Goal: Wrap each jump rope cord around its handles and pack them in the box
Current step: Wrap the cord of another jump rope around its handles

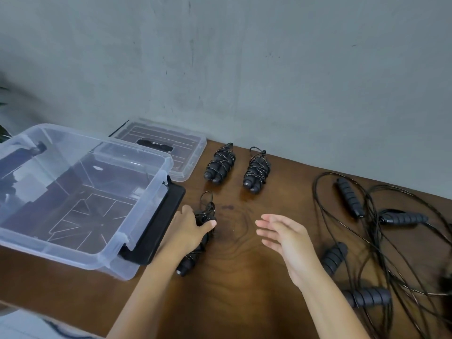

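Wood surface: dark brown wooden table (244, 277) against a grey concrete wall (244, 57).
Surroundings, left: clear plastic storage box (80, 196) with black latch handle (156, 223), open, standing at the table's left edge; its clear plastic lid (171, 148) lies flat behind it, by the wall.
Surroundings, far: two wrapped black jump rope bundles, left one (219, 163) and right one (256, 170), side by side near the wall, apart from each other.
Surroundings, right: loose tangle of black cords (391, 228) with four black ribbed foam handles (349, 199) spread among them, well apart from the box.
Left hand (186, 231): fingers and thumb curled round a third wrapped jump rope bundle (195, 243), gripping its middle, just beside the box's latch.
Right hand (283, 238): fingers straight and relaxed, palm turned left, holding nothing, above the table between the gripped bundle and the tangle.
Gripped bundle axis: long axis runs near to far, slightly tilted; cord loop at the far end, handle butt at the near end.
Far bundles axis: also near to far, loops toward the wall.
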Demonstrator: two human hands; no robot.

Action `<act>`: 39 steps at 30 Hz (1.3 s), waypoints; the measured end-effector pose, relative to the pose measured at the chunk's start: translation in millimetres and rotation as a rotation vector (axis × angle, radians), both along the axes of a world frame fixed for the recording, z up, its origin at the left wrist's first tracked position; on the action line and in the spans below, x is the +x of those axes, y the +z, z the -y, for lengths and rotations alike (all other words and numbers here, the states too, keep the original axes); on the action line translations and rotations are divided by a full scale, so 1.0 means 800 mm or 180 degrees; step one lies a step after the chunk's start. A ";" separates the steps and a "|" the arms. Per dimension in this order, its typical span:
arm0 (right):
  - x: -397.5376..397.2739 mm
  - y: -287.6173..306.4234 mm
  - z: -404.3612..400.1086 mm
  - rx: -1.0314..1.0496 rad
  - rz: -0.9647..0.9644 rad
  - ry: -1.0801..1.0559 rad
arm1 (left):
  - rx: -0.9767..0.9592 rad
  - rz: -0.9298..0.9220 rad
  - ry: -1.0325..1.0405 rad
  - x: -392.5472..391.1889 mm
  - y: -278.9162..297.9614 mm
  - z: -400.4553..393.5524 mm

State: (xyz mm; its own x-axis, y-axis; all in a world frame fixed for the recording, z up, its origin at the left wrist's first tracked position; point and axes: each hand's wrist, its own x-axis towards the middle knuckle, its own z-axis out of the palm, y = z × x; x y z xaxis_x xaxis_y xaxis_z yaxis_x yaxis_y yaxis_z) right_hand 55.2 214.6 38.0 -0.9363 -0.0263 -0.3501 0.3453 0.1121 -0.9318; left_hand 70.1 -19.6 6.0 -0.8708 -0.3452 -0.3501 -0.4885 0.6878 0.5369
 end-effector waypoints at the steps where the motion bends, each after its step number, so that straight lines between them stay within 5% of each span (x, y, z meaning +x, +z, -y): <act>1: 0.001 -0.001 0.000 -0.0015 0.0013 -0.0019 | -0.0043 -0.0010 0.0004 0.001 0.002 -0.001; 11: 0.012 -0.005 -0.019 0.0131 -0.0044 -0.0223 | -0.0898 -0.0868 -0.0161 0.007 0.009 -0.071; 18: 0.029 -0.006 -0.064 0.0296 -0.0194 -0.0537 | -0.0744 -0.1597 -0.0835 0.001 0.007 -0.148; 27: 0.057 -0.018 -0.155 0.0945 -0.0290 -0.1008 | 0.0378 -0.0923 -0.2110 0.004 -0.006 -0.251; 33: 0.069 -0.023 -0.182 0.2037 -0.0058 -0.0114 | 0.0136 -0.0540 -0.2783 0.017 -0.025 -0.302; 39: 0.068 -0.015 -0.182 0.2507 -0.0030 -0.0031 | -0.0140 -0.0770 -0.2904 0.016 -0.027 -0.317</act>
